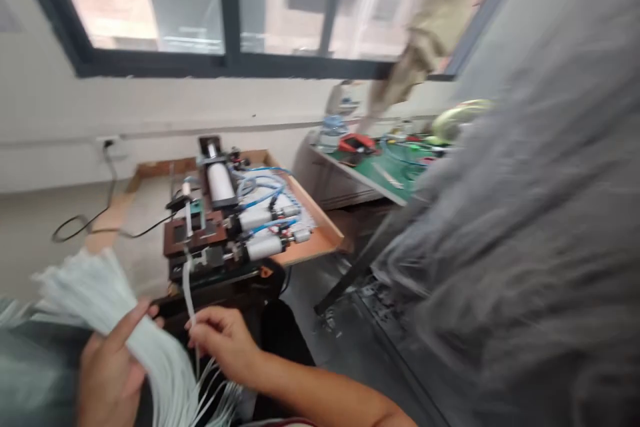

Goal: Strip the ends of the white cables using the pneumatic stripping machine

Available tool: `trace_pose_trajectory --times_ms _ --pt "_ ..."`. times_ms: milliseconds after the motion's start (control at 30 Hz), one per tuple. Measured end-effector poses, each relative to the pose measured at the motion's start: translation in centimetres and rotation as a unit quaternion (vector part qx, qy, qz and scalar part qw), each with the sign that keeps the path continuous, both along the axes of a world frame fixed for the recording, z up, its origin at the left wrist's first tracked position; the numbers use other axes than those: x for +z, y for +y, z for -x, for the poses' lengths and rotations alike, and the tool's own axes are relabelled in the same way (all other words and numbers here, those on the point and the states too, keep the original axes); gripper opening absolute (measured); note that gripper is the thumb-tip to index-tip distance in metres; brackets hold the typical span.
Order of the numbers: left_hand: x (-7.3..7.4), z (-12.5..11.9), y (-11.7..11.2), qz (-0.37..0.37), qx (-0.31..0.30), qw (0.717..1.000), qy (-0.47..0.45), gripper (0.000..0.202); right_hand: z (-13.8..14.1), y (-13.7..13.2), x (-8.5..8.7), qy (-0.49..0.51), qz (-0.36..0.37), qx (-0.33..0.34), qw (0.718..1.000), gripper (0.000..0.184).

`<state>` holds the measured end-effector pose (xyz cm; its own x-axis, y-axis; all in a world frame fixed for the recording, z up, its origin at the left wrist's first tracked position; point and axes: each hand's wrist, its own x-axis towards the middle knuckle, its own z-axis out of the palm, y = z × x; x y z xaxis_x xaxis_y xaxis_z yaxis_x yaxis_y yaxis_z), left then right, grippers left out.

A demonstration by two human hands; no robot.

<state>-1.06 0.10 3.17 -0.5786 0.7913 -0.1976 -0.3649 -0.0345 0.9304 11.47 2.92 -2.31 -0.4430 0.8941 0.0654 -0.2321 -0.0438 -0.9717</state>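
A thick bundle of thin white cables (165,357) fans out at the lower left. My left hand (113,367) is closed round its side, with the index finger stretched along it. My right hand (223,341) pinches a single white cable (187,287) between thumb and fingers. From that pinch the cable runs up to the front of a small pneumatic machine (197,233) with a brown block and white cylinders. Loose cable ends (220,393) hang below my right hand. Blur hides their finer detail.
The machine stands on a wooden-edged table (325,230) with blue air tubes (265,200). A black power cord (85,223) reaches a wall socket (113,147). At the right are a green-topped table (385,173) with tools and a large grey plastic sheet (525,213).
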Motion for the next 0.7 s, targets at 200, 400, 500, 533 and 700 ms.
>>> trace_pose_trajectory --times_ms 200,400,500,533,700 --pt "0.6 0.7 2.5 0.034 0.07 0.996 -0.048 0.017 1.1 2.8 0.3 0.107 0.106 -0.016 0.988 0.018" --pt "1.3 0.2 3.8 0.044 0.082 0.995 -0.032 0.015 1.6 4.3 -0.4 0.168 0.198 -0.025 0.965 0.018" --pt "1.1 0.2 4.3 0.049 0.081 0.995 -0.024 0.015 1.7 4.6 -0.4 0.182 0.22 -0.003 0.958 0.018" --pt "1.1 0.2 4.4 0.05 0.082 0.995 -0.022 0.015 1.7 4.7 -0.4 0.185 0.228 0.003 0.956 0.018" --pt "1.1 0.1 4.5 0.05 0.075 0.996 -0.018 0.015 1.8 4.9 0.0 0.187 0.264 0.01 0.946 0.017"
